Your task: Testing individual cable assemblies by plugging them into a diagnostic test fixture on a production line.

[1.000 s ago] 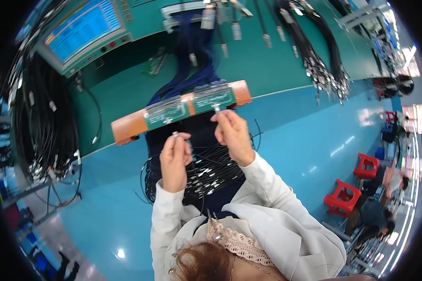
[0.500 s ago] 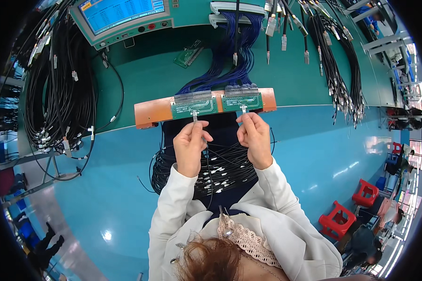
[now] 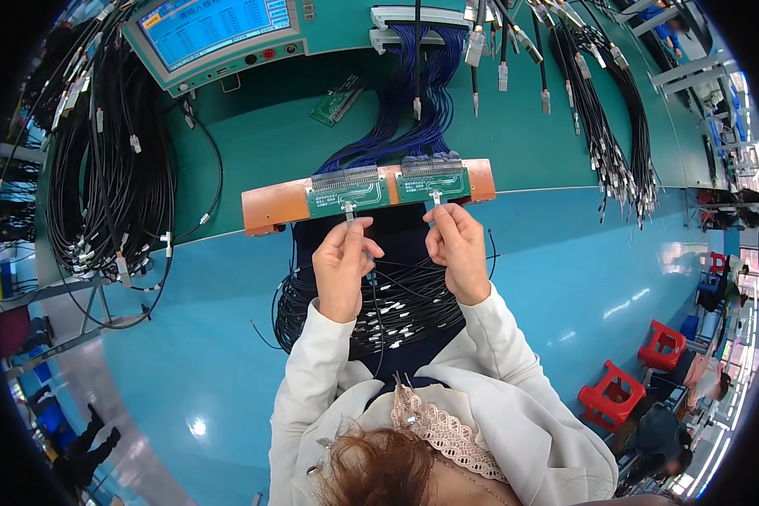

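My left hand [image 3: 341, 263] pinches a small metal cable plug [image 3: 350, 212] at the front edge of the left green circuit board [image 3: 367, 196]. My right hand [image 3: 461, 253] closes its thumb and forefinger at a similar plug [image 3: 436, 200], which meets the front edge of the right circuit board [image 3: 451, 183]. Both boards are fixed on an orange-brown block [image 3: 271, 201] at the table's edge. Blue wires [image 3: 385, 126] run from the boards' back connectors to the far side. A bundle of black cables [image 3: 396, 314] lies across my lap, below my hands.
A tester with a lit screen [image 3: 211, 29] stands at the back left of the green table [image 3: 514, 143]. Coiled black cables [image 3: 110, 169] hang over its left edge; more cables [image 3: 620, 126] lie at the right. A loose circuit board [image 3: 337, 101] rests behind the block. Red stools [image 3: 611, 395] stand at right.
My hands keep the same pinch at the two boards. The tester's screen now shows a large line of text across its top. The whole view has shifted slightly.
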Available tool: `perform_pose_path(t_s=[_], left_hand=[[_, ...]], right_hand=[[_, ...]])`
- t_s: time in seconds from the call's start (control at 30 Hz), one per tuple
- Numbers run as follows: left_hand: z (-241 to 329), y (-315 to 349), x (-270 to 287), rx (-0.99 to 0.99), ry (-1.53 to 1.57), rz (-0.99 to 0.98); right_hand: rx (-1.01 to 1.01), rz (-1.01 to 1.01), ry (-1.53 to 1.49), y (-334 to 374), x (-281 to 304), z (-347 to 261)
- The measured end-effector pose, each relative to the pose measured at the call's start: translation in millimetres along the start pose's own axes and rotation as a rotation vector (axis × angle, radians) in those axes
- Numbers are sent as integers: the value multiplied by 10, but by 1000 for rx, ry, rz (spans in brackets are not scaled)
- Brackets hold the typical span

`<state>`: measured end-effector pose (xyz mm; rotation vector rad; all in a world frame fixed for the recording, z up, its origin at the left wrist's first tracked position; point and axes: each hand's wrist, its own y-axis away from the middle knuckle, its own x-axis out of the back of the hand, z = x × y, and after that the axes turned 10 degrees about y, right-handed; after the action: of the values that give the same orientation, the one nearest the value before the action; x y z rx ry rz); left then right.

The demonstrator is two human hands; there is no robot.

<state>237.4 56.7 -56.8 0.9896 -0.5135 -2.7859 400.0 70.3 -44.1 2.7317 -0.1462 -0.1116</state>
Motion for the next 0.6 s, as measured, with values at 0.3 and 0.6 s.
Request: perform_pose_path(t_s=[0.3, 0.6], left_hand=[[11, -21, 19, 18, -10, -13], [94, -19, -7, 42, 20, -13]], right_hand=[[-1, -10, -6, 6, 0, -7], [-13, -14, -26, -1, 14, -10]])
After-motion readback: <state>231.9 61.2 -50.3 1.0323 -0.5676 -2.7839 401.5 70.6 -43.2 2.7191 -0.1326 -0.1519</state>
